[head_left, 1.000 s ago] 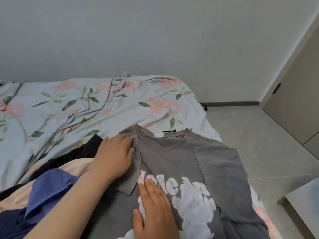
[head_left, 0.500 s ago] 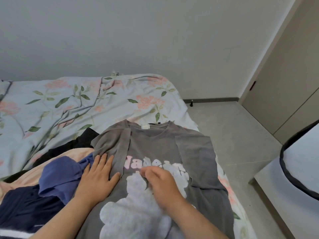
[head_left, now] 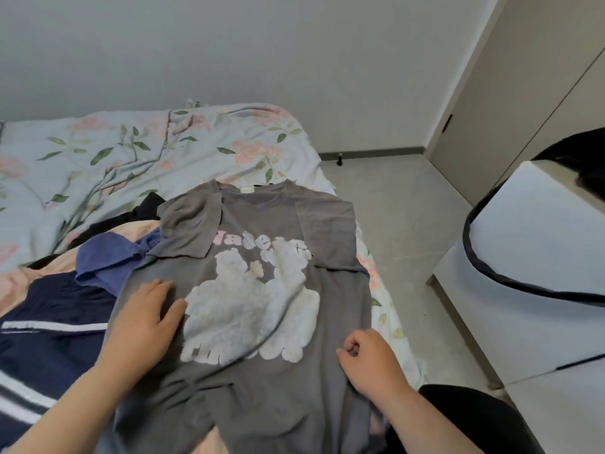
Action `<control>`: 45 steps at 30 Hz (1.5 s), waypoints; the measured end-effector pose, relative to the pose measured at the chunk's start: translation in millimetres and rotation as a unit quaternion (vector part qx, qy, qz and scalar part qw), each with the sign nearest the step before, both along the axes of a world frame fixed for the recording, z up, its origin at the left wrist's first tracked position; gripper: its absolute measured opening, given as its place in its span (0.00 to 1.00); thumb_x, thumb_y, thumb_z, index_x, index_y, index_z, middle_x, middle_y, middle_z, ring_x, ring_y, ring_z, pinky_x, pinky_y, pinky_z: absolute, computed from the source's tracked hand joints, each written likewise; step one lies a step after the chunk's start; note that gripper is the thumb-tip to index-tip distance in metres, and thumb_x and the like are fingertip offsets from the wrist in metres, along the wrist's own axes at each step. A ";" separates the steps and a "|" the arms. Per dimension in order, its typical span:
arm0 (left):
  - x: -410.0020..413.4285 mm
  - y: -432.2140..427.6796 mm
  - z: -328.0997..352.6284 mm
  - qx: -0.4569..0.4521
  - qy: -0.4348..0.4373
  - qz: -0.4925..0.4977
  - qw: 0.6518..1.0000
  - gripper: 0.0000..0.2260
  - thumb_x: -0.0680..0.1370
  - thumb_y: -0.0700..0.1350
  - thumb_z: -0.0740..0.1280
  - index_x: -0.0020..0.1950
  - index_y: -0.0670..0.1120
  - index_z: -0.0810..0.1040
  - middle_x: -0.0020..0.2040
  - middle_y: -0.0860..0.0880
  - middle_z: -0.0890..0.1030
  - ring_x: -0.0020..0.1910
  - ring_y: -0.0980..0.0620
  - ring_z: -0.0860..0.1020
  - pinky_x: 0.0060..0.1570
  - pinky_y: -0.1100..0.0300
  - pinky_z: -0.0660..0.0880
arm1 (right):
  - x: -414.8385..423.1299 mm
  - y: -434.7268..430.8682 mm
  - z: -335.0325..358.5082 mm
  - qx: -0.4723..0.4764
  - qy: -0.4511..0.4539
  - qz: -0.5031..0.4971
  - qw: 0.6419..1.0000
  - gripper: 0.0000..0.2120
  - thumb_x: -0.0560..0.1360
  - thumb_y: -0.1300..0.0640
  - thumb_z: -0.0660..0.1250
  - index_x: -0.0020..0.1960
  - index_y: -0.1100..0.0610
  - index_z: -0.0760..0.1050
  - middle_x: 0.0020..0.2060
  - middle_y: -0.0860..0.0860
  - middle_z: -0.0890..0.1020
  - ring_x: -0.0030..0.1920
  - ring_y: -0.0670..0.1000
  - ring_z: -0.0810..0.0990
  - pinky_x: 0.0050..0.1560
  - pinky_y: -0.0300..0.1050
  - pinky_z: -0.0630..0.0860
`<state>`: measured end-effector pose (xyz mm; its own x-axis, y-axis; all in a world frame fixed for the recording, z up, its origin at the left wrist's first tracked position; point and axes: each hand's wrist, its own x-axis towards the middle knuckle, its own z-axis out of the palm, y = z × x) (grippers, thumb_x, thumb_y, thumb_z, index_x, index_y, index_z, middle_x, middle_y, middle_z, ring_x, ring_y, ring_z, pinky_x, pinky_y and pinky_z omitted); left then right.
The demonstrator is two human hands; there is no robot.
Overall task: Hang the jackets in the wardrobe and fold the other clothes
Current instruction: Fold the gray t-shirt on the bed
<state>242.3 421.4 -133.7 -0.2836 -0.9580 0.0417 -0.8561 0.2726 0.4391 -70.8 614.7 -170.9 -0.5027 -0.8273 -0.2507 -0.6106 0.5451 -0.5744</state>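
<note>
A grey T-shirt (head_left: 330, 231) with a white and pink print lies face up on the bed, both sleeves folded inward. My left hand (head_left: 144, 319) rests flat on its left side, fingers straight. My right hand (head_left: 368, 357) sits at the shirt's right edge with fingers curled, pinching the grey fabric. A pile of other clothes lies to the left: a blue garment (head_left: 104, 257), a navy one with white stripes (head_left: 49, 339), a peach one (head_left: 19, 276) and a black one (head_left: 147, 204).
The bed carries a floral duvet (head_left: 131, 152). Grey floor tiles (head_left: 402, 224) run along its right side. A white cabinet (head_left: 537, 290) stands at the right with a dark item on top. Beige wardrobe doors (head_left: 523, 93) stand at the back right.
Both hands slid down the shirt toward me. My left hand left the folded sleeve and lies lower on the left side; my right hand moved from the print to the right edge.
</note>
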 end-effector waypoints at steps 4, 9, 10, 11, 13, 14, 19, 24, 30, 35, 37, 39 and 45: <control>33.8 82.2 -12.8 -0.038 -0.017 0.087 0.995 0.22 0.69 0.45 0.77 0.59 0.39 0.77 0.52 0.35 0.79 0.54 0.33 0.74 0.55 0.41 0.70 | 10.4 17.1 7.9 0.117 0.000 0.012 0.993 0.14 0.74 0.40 0.65 0.40 0.49 0.68 0.38 0.45 0.73 0.37 0.44 0.72 0.33 0.36 0.66; 54.7 135.1 -25.0 0.114 -0.003 0.169 0.979 0.19 0.66 0.46 0.79 0.49 0.40 0.76 0.47 0.36 0.80 0.50 0.34 0.78 0.45 0.45 0.75 | 17.9 43.3 26.4 0.233 -0.022 0.091 0.968 0.21 0.68 0.36 0.69 0.45 0.54 0.74 0.43 0.50 0.80 0.43 0.50 0.79 0.47 0.45 0.78; 56.1 136.8 -25.3 0.134 0.004 0.177 0.975 0.16 0.68 0.47 0.78 0.46 0.41 0.76 0.45 0.38 0.80 0.48 0.36 0.78 0.43 0.47 0.74 | 18.7 47.7 29.2 0.238 -0.028 0.113 0.964 0.18 0.70 0.40 0.71 0.44 0.55 0.74 0.44 0.51 0.81 0.44 0.50 0.79 0.49 0.46 0.78; 56.0 137.2 -25.5 0.148 0.018 0.180 0.972 0.13 0.70 0.47 0.77 0.45 0.42 0.75 0.43 0.40 0.80 0.45 0.38 0.78 0.41 0.49 0.72 | 19.2 52.7 31.0 0.236 -0.036 0.127 0.963 0.13 0.71 0.46 0.71 0.42 0.56 0.74 0.44 0.53 0.81 0.45 0.51 0.80 0.53 0.47 0.79; 54.8 136.9 -24.6 0.159 0.044 0.168 0.972 0.08 0.73 0.44 0.74 0.43 0.42 0.78 0.41 0.41 0.81 0.43 0.40 0.78 0.40 0.50 0.71 | 18.5 63.1 35.1 0.217 -0.067 0.129 0.965 0.09 0.73 0.54 0.71 0.39 0.55 0.73 0.41 0.53 0.79 0.45 0.51 0.79 0.57 0.49 0.79; 54.8 136.6 -24.5 0.157 0.056 0.166 0.972 0.06 0.74 0.43 0.73 0.42 0.42 0.79 0.40 0.42 0.82 0.42 0.40 0.78 0.39 0.50 0.71 | 17.0 68.3 36.1 0.202 -0.090 0.120 0.968 0.10 0.72 0.55 0.72 0.38 0.54 0.72 0.40 0.52 0.78 0.45 0.51 0.80 0.55 0.48 0.79; 64.6 146.5 -23.2 0.126 0.181 0.213 0.952 0.10 0.77 0.42 0.70 0.37 0.40 0.76 0.34 0.43 0.79 0.37 0.44 0.76 0.36 0.51 0.69 | 13.1 95.2 41.1 0.209 -0.136 0.146 0.957 0.16 0.65 0.52 0.77 0.42 0.50 0.70 0.38 0.46 0.74 0.37 0.45 0.72 0.38 0.39 0.71; 88.3 151.6 -23.1 0.145 0.238 0.246 0.928 0.11 0.75 0.42 0.71 0.35 0.41 0.75 0.32 0.42 0.77 0.35 0.40 0.74 0.36 0.49 0.70 | 0.9 102.3 45.0 0.095 -0.137 -0.017 0.986 0.09 0.67 0.66 0.65 0.38 0.52 0.73 0.38 0.50 0.76 0.36 0.49 0.73 0.33 0.39 0.70; 96.5 154.2 -10.4 0.262 0.375 0.232 0.858 0.10 0.75 0.44 0.70 0.36 0.44 0.75 0.36 0.41 0.74 0.33 0.45 0.73 0.35 0.52 0.70 | -10.5 102.8 58.4 0.071 -0.115 -0.134 0.982 0.10 0.72 0.70 0.59 0.41 0.57 0.73 0.42 0.55 0.77 0.40 0.54 0.74 0.36 0.43 0.71; 94.0 157.5 4.3 0.454 0.447 0.213 0.741 0.14 0.74 0.50 0.69 0.50 0.41 0.86 0.51 0.43 0.85 0.45 0.43 0.80 0.41 0.53 0.75 | 1.8 97.8 55.9 0.123 -0.130 -0.076 0.981 0.08 0.76 0.58 0.64 0.46 0.62 0.78 0.43 0.56 0.79 0.41 0.54 0.77 0.39 0.42 0.73; 103.8 158.0 1.4 0.442 0.443 0.214 0.750 0.15 0.66 0.44 0.75 0.50 0.38 0.84 0.51 0.37 0.81 0.39 0.43 0.76 0.38 0.55 0.70 | 1.9 100.5 58.9 0.113 -0.189 -0.070 0.973 0.14 0.73 0.48 0.70 0.48 0.60 0.81 0.42 0.51 0.81 0.40 0.49 0.79 0.37 0.40 0.73; 115.6 162.0 2.8 0.483 0.405 0.172 0.757 0.16 0.58 0.37 0.79 0.44 0.37 0.84 0.49 0.32 0.82 0.39 0.36 0.81 0.39 0.53 0.76 | 1.7 103.8 59.6 0.121 -0.216 -0.061 0.967 0.20 0.69 0.41 0.74 0.51 0.57 0.82 0.44 0.49 0.84 0.41 0.46 0.81 0.35 0.37 0.74; 155.9 156.2 3.1 0.484 0.447 0.150 0.737 0.18 0.60 0.42 0.77 0.50 0.41 0.86 0.51 0.37 0.84 0.44 0.36 0.85 0.42 0.45 0.81 | -13.4 99.3 42.0 0.073 -0.233 -0.135 0.960 0.18 0.78 0.47 0.64 0.59 0.60 0.77 0.52 0.55 0.82 0.52 0.56 0.81 0.57 0.50 0.78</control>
<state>398.2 577.5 -130.5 -0.3265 -0.6764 -0.6602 -0.0643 -0.6810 0.7295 -84.2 714.0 -129.0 -0.4992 -0.6209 -0.6044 -0.1306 0.7435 -0.6559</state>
